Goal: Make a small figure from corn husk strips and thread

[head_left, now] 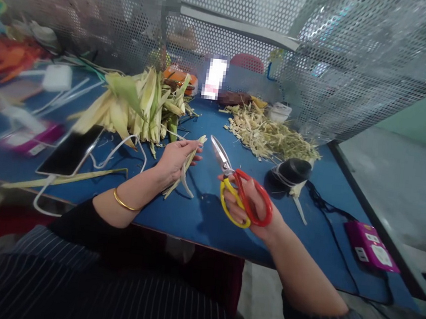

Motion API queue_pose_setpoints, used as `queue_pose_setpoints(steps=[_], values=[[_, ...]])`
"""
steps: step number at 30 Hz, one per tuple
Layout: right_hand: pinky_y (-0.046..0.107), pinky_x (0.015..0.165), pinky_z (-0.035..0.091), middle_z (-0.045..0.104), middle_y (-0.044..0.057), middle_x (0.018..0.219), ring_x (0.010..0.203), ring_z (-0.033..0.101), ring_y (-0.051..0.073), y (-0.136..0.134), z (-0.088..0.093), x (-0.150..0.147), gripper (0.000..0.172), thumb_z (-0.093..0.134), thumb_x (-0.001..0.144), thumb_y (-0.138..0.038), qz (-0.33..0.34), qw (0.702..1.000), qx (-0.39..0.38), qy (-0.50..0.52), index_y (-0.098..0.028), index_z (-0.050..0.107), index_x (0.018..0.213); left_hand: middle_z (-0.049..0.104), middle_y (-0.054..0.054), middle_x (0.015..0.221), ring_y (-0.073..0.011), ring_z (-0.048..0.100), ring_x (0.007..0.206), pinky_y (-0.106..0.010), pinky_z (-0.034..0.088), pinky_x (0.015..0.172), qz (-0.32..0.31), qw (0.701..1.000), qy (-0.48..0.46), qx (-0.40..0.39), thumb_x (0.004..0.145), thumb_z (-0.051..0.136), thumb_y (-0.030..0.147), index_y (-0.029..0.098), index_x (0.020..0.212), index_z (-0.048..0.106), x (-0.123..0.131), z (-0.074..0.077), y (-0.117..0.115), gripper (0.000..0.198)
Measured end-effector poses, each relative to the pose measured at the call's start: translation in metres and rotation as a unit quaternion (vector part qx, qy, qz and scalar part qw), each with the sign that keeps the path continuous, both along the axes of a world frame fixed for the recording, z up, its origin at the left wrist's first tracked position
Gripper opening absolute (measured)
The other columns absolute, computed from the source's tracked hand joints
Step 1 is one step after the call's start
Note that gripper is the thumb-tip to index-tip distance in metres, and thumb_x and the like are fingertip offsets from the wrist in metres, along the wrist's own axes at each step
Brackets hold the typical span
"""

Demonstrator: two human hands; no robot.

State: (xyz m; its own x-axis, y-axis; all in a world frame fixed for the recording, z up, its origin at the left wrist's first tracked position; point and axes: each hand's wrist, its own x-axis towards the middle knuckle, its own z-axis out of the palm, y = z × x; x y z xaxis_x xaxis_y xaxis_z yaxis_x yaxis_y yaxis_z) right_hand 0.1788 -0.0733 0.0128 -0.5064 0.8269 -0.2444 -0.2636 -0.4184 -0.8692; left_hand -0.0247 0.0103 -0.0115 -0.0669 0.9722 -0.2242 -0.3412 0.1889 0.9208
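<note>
Red-and-yellow scissors (238, 185) sat in the right hand (253, 207), fingers through the loops, blades shut and pointing far-left. The left hand (175, 158) pinched a husk strip (187, 167) over the blue bench (192, 213). A clean cut probably needed the strip taut across opened blades.

Husk strip (186, 169): pale yellow-green, long, hanging bent from the left grip.
Scissors (238, 187): red and yellow handles, blades shut, pointing up-left.
</note>
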Motion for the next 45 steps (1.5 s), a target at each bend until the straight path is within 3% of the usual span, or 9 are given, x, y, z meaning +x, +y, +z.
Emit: queue_pose_setpoints(steps=[4,10,18,25,45], values=[[0.022,0.044,0.038,0.051,0.0,0.078,0.05,0.042,0.008,-0.001,0.001,-0.004,0.051,0.055,0.08,-0.064,0.012,1.0,-0.017,0.009,-0.023,0.054,0.111,0.066,-0.004,0.074,-0.0076,0.058,0.054,-0.021,0.043,0.05,0.008,1.0,-0.009,-0.001,0.072,0.073,0.027,0.013,0.08,0.07,-0.001,0.002,0.001,0.016],[0.021,0.036,0.035,0.048,-0.002,0.071,0.041,0.033,0.005,-0.002,-0.007,-0.001,0.057,0.043,0.081,-0.072,0.031,0.999,-0.024,-0.003,-0.021,0.053,0.105,0.065,-0.002,0.073,-0.0059,0.056,0.052,-0.019,0.042,0.048,0.007,1.0,-0.019,0.005,0.071,0.074,0.029,0.013,0.084,0.071,0.0,0.002,0.001,0.021],[0.02,0.034,0.034,0.047,-0.003,0.068,0.04,0.034,0.005,0.0,-0.002,0.0,0.058,0.042,0.083,-0.07,0.055,0.998,-0.037,0.003,-0.019,0.055,0.109,0.063,-0.001,0.067,-0.0049,0.053,0.049,-0.018,0.041,0.047,-0.009,0.999,-0.034,-0.007,0.072,0.073,0.024,0.011,0.084,0.071,0.002,0.009,-0.003,0.017],[0.019,0.033,0.035,0.049,-0.003,0.069,0.039,0.035,0.005,0.005,-0.007,0.002,0.057,0.041,0.084,-0.068,0.068,0.996,-0.06,0.012,-0.02,0.056,0.111,0.064,-0.001,0.067,-0.0045,0.054,0.048,-0.017,0.04,0.045,-0.046,0.998,-0.042,-0.011,0.072,0.074,0.023,0.011,0.085,0.072,0.002,0.007,-0.003,0.017],[0.016,0.027,0.033,0.047,-0.004,0.064,0.033,0.033,0.002,0.004,-0.005,-0.007,0.05,0.045,0.088,-0.06,0.023,0.997,-0.065,-0.02,-0.017,0.061,0.107,0.065,-0.002,0.066,-0.0046,0.055,0.044,-0.017,0.043,0.044,-0.05,0.998,-0.037,-0.033,0.078,0.067,0.017,0.008,0.082,0.07,0.006,0.007,-0.005,0.01]])
